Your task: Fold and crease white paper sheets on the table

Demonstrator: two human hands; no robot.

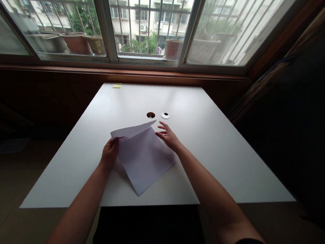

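Note:
A sheet of white paper [144, 162] is tilted above the white table, its upper part folded over toward the far side. My left hand [110, 152] pinches the paper at its left edge, thumb on top. Beside the paper's upper right, my right hand [167, 135] is open with its fingers apart, close to the fold's far corner. Whether any right fingertip touches the paper I cannot tell. The sheet's lowest corner points toward me near the table's front edge.
The white table [219, 157] stands below a barred window. Beyond the paper are a round cable hole [151, 115] and a loose round cover [165, 115]. A yellow sticky note [117, 85] lies at the far left corner. Another sheet [12, 145] lies on the floor at left.

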